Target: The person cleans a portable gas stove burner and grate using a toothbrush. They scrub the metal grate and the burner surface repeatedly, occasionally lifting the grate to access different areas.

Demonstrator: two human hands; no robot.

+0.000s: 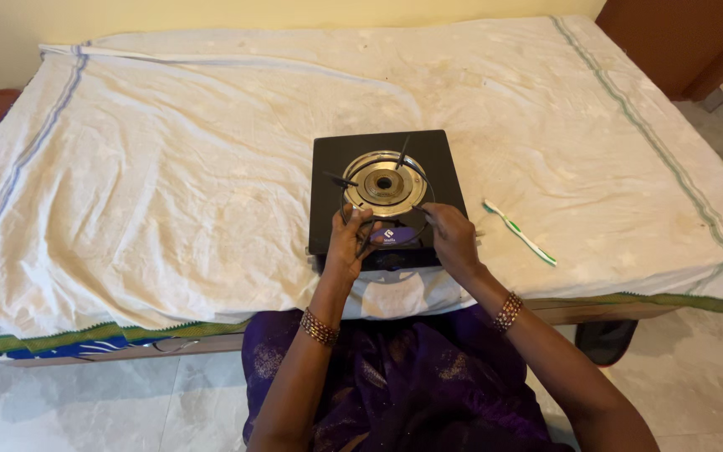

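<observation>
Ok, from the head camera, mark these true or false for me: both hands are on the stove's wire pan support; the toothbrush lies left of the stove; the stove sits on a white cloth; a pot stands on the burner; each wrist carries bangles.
1. Both hands are on the wire pan support of the stove. True: the left hand and the right hand grip its near side.
2. The toothbrush lies left of the stove. False: it lies to the right.
3. The stove sits on a white cloth. True.
4. A pot stands on the burner. False: the burner is bare.
5. Each wrist carries bangles. True.
</observation>
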